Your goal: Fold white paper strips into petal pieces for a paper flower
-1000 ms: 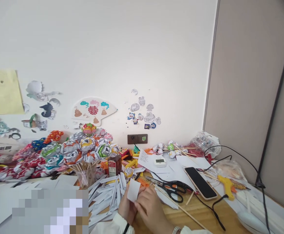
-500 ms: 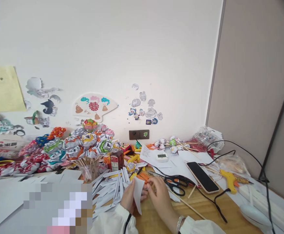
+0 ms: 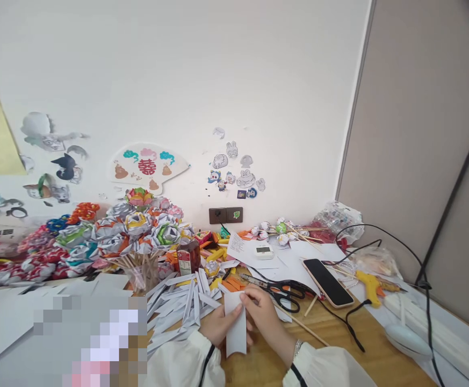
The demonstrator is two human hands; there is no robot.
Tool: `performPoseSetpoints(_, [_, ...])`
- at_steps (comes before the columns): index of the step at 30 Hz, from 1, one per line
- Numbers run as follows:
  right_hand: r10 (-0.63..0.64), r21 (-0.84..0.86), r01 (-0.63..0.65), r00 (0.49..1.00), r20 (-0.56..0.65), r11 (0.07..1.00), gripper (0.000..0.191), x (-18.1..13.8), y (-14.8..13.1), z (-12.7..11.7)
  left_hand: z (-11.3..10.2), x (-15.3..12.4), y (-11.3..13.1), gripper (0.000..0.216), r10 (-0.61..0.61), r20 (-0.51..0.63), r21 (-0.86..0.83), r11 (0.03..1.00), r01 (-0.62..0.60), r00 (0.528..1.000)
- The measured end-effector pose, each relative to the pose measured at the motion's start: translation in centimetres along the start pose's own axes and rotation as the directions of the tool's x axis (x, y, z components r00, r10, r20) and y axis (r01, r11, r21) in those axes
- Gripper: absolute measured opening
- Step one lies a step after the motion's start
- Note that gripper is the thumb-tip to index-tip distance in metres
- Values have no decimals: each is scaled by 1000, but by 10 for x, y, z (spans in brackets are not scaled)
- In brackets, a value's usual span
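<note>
A narrow strip of white paper (image 3: 235, 336) stands upright between my hands above the wooden table. My left hand (image 3: 219, 324) grips its left side, thumb across the front and fingers behind. At the upper right edge, my right hand (image 3: 261, 310) pinches the paper between thumb and fingers. Left of my hands lies a heap of folded white paper strips (image 3: 178, 309). Orange paper pieces (image 3: 234, 283) lie just beyond my fingers. Black-handled scissors (image 3: 284, 293) rest close to my right hand.
Folded paper flowers (image 3: 137, 228) pile up at the back left, near a cup of wooden sticks (image 3: 139, 271) and a dark red box (image 3: 188, 257). To the right are a phone (image 3: 327, 282), a yellow glue gun (image 3: 371, 288), a power strip (image 3: 435, 336) and loose black cables.
The paper has turned from a slanted, edge-on pose to face me flat. My right hand has shifted onto its upper edge. The whole view has moved slightly.
</note>
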State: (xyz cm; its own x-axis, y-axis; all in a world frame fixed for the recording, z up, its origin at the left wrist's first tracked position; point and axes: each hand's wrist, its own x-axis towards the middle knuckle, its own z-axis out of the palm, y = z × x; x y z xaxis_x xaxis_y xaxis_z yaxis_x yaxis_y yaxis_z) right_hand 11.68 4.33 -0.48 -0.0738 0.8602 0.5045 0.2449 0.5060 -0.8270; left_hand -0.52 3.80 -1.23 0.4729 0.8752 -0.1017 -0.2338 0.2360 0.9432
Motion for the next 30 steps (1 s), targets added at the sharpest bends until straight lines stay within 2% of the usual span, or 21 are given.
performPoseSetpoints(4, [35,-10,-36,995,-88,999,24,3,4,-3,-5,3,-3,40,32,-31,5,999,-32,999])
performPoseSetpoints(7, [46,9,-45,994,-95,999,24,1,2,-3,-6,5,-4,38,62,-49,5,998,-61,997])
performPoseSetpoints(9, [55,92,-50,998,-44,994,28,-1,-1,-2,-6,5,-4,36,73,-58,-4,997,-73,996])
performPoseSetpoints(13, [49,309,-88,990,133,947,33,-4,-10,-3,-3,4,-3,34,85,-76,-47,995,-88,994])
performPoseSetpoints(15, [31,338,-102,978,208,935,30,-5,-12,-4,-1,2,-2,35,79,-70,-65,994,-84,994])
performPoseSetpoints(18, [29,351,-119,968,250,929,26,-4,-9,-3,2,1,-1,35,63,-45,-72,995,-66,997])
performPoseSetpoints(25, [121,327,-166,981,155,930,25,-1,8,4,4,2,-3,38,44,-15,-10,999,-44,999])
performPoseSetpoints(30, [194,336,-208,978,75,919,26,1,11,3,4,3,-10,33,103,-43,91,991,-99,994])
